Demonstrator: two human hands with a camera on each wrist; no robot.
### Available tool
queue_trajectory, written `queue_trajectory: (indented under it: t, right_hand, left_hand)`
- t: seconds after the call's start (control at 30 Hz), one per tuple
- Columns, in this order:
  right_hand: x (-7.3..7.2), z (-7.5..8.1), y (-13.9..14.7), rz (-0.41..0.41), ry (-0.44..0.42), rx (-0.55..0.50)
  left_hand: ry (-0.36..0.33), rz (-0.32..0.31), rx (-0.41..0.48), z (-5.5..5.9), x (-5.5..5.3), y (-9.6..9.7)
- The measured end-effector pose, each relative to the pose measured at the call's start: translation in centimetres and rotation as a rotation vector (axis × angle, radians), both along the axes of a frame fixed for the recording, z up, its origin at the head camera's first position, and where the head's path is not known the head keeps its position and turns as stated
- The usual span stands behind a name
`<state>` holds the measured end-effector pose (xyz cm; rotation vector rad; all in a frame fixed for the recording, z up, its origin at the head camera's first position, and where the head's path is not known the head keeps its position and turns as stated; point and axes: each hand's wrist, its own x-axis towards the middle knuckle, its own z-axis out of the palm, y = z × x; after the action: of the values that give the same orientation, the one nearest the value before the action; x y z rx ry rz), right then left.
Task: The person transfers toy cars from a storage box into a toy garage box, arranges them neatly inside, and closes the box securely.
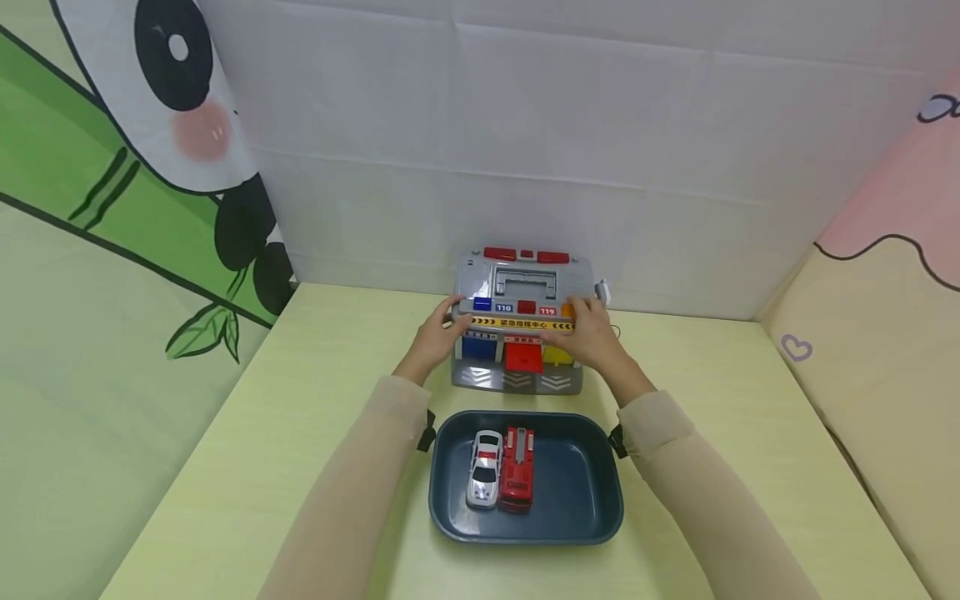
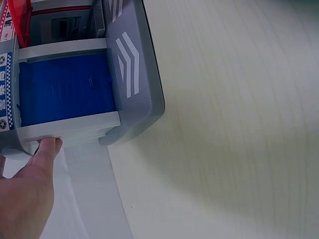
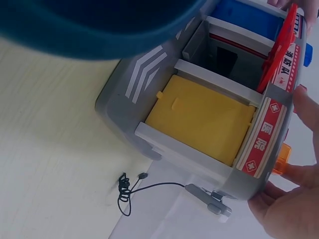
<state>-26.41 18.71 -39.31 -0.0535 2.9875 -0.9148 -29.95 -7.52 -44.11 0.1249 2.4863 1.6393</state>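
Where the fingers curled: the left hand [image 1: 435,336] gripped one end of the grey toy station [image 1: 517,323] and the right hand [image 1: 597,340] the other, presumably to steady it from both sides.
Orange button: this [image 3: 282,158] met the right hand's fingers; whether they pressed it could not be told.
Doors: the red door [image 3: 279,47] stuck out from its bay, while the blue door [image 2: 67,89] and yellow door [image 3: 202,119] covered theirs.
Station's spot: it stood on the bench [image 1: 360,350] near the white backdrop [image 1: 450,208], its bays facing the person.
Tray: the dark blue tray [image 1: 573,475] sat nearer the person, its walls likely containing the white car [image 1: 485,469] and red fire truck [image 1: 517,469], side by side.
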Motion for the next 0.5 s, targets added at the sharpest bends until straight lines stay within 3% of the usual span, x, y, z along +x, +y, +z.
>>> queue_trajectory:
  t: [0.5]
  right_hand:
    - [3.0,0.5,0.5,0.006,-0.005,-0.038]
  left_hand:
    - [0.005,0.002,-0.011,0.0,-0.2,0.1]
